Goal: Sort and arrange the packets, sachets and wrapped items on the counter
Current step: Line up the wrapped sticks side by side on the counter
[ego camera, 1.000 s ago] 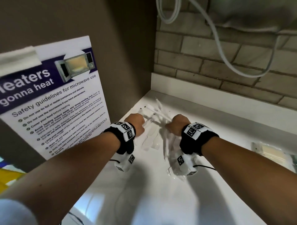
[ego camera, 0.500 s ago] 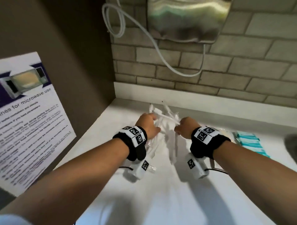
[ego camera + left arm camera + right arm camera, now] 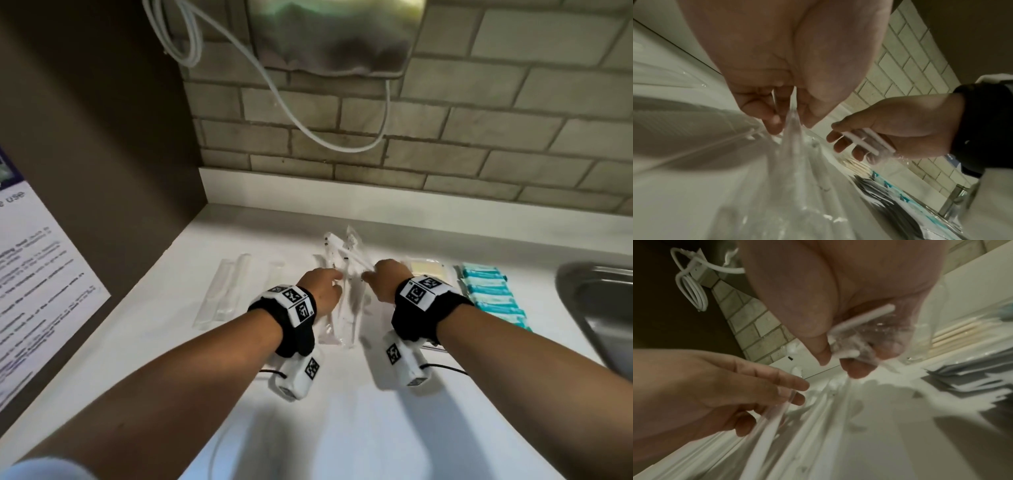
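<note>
Left hand (image 3: 322, 287) grip pinching clear wrapped sticks (image 3: 342, 308) above the white tabletop (image 3: 342, 428). Right hand (image 3: 385, 279) grip holding more. Teal packets (image 3: 493, 298) far right.

Black wristbands (image 3: 294, 310) with white square-coded tags, white camera units (image 3: 297, 373) beneath, thin black cables

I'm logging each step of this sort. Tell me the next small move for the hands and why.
Probably lay them down: the right hand holds wrapped white straws and the left hand pinches a clear sleeve over the loose pile. Three clear packets already lie side by side to the left, so extend that row.
</note>
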Action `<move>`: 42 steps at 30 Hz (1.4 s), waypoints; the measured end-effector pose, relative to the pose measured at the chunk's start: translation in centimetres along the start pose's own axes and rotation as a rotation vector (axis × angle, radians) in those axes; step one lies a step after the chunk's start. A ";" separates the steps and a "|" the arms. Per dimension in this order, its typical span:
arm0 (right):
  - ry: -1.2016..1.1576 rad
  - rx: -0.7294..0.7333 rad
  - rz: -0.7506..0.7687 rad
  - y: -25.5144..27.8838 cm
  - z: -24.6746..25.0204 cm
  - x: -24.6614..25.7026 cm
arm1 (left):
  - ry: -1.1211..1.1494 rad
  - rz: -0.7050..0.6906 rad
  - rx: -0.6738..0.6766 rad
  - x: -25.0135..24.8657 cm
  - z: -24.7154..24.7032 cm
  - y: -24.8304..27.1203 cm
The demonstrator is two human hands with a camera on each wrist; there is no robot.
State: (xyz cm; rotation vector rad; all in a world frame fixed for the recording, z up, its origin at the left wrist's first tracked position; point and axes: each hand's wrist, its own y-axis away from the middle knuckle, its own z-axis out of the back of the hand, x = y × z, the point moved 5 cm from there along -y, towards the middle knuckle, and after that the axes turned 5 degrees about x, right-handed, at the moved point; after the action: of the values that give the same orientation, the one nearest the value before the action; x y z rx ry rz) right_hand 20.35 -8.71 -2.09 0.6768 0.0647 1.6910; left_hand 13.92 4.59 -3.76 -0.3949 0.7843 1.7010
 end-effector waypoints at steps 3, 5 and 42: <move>-0.016 -0.070 0.022 0.3 1.3 0.0 | -0.019 -0.005 0.041 -0.1 -0.1 0.1; -0.036 -0.076 0.041 0.6 1.7 -0.1 | -0.065 -0.008 0.042 -0.2 -0.1 0.2; -0.281 -0.063 0.147 2.4 -1.3 -0.5 | -0.448 -0.061 0.265 3.5 -0.1 1.0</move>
State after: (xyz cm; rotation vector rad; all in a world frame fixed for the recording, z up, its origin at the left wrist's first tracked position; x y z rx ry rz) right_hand 17.67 -9.38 -2.39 0.8823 -0.2410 1.7142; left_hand 12.00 6.91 -5.78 0.1425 0.6439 1.5244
